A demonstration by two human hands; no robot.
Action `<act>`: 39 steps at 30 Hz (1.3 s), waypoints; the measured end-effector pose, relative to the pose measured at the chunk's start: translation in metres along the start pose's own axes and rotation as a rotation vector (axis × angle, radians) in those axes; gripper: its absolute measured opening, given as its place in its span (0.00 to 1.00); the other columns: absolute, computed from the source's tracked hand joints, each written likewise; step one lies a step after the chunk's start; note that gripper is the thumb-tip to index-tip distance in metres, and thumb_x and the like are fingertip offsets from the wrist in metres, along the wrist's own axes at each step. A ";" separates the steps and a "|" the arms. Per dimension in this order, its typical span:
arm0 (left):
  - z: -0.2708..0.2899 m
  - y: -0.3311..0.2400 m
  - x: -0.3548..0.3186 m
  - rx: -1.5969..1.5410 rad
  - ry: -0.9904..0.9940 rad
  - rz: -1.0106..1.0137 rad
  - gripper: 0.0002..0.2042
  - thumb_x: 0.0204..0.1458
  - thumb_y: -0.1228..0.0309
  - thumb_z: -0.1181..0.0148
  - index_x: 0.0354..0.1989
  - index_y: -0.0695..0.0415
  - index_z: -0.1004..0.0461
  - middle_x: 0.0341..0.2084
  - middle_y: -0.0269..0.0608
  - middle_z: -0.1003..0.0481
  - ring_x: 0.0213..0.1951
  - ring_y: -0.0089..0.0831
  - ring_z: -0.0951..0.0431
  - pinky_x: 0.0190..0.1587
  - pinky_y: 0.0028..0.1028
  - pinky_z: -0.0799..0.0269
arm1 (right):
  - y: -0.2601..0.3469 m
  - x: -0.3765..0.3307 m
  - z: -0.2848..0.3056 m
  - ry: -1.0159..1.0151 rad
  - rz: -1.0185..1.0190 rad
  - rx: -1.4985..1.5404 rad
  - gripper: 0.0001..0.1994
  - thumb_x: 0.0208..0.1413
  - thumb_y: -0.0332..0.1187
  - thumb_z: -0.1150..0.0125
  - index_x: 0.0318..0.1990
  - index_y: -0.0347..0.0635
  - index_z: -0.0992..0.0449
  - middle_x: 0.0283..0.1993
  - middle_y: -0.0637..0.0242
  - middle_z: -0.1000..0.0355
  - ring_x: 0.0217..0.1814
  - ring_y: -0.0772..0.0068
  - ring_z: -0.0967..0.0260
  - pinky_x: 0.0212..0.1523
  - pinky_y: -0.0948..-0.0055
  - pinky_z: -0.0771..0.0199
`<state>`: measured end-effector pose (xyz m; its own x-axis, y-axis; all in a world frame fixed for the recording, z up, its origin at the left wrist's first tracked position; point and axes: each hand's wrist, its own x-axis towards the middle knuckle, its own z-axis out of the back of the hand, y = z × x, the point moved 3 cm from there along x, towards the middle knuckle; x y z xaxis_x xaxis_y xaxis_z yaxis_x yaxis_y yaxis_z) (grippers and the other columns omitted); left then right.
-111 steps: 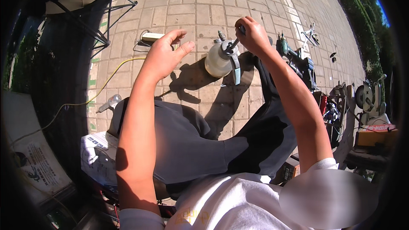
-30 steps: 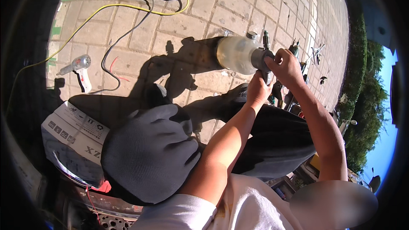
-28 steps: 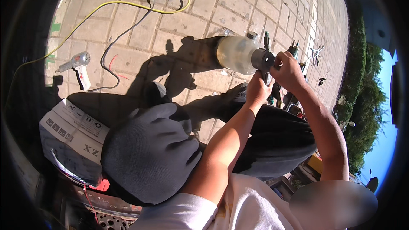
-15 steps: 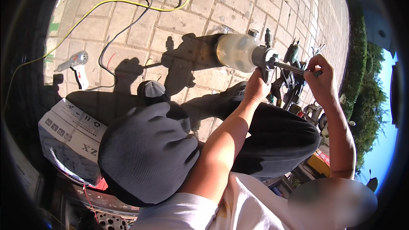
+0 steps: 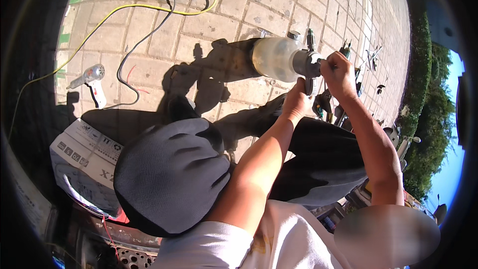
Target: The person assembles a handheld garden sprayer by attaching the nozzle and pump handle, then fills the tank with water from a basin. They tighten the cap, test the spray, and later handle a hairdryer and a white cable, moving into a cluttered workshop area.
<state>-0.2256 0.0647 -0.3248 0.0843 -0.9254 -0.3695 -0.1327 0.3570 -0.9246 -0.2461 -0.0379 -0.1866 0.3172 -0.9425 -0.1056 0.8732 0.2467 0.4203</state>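
We see a spray gun [image 5: 298,62] held up above the brick paving, lying roughly sideways. Its cloudy, pale plastic cup [image 5: 274,59] points left, joined to a grey metal body [image 5: 306,63] on the right. A small cap sits on top. The handle looks mostly hidden, so we cannot judge its shape.

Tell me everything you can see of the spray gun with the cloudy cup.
The spray gun is held up over the brick paving, lying roughly sideways. Its cup is rounded, milky translucent plastic by the look, pointing left. A grey metal body joins it on the right, with small fittings on top. The left hand grips the handle from below; the right hand closes on the body's right end. Its shadow falls on the bricks behind.
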 end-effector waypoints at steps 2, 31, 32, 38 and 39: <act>0.000 0.001 -0.003 -0.005 -0.034 -0.026 0.16 0.49 0.67 0.39 0.40 0.60 0.38 0.27 0.60 0.25 0.33 0.59 0.24 0.34 0.49 0.28 | 0.001 -0.003 0.022 -0.002 -0.005 -0.003 0.11 0.49 0.27 0.42 0.21 0.33 0.35 0.20 0.61 0.38 0.21 0.71 0.42 0.26 0.71 0.39; 0.008 -0.007 -0.003 0.103 -0.061 -0.024 0.15 0.53 0.60 0.42 0.36 0.59 0.37 0.24 0.59 0.25 0.30 0.59 0.24 0.31 0.50 0.28 | 0.015 -0.005 0.025 -0.084 -0.028 -0.007 0.09 0.49 0.27 0.44 0.22 0.32 0.33 0.21 0.55 0.37 0.21 0.58 0.37 0.26 0.66 0.36; 0.010 -0.009 -0.003 0.110 -0.058 -0.013 0.15 0.53 0.60 0.42 0.36 0.59 0.37 0.25 0.59 0.25 0.30 0.58 0.24 0.31 0.50 0.28 | 0.009 -0.005 0.010 -0.093 -0.047 0.002 0.09 0.49 0.28 0.44 0.22 0.33 0.33 0.22 0.55 0.36 0.21 0.57 0.37 0.26 0.65 0.35; 0.006 -0.006 -0.002 0.087 -0.046 -0.027 0.16 0.51 0.62 0.40 0.37 0.59 0.37 0.25 0.60 0.25 0.32 0.60 0.24 0.32 0.50 0.28 | 0.002 -0.006 0.020 -0.057 0.022 -0.009 0.10 0.52 0.28 0.45 0.22 0.33 0.34 0.21 0.63 0.39 0.22 0.72 0.40 0.26 0.69 0.37; 0.008 -0.004 -0.001 0.089 -0.065 -0.028 0.16 0.50 0.63 0.39 0.38 0.59 0.38 0.25 0.61 0.25 0.32 0.60 0.24 0.32 0.50 0.28 | 0.012 -0.008 0.034 -0.007 -0.087 0.061 0.11 0.54 0.27 0.46 0.21 0.34 0.35 0.20 0.66 0.39 0.22 0.78 0.41 0.25 0.73 0.38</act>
<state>-0.2173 0.0656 -0.3218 0.1508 -0.9260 -0.3461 -0.0417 0.3438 -0.9381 -0.2506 -0.0348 -0.1495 0.2388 -0.9612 -0.1380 0.8730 0.1503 0.4639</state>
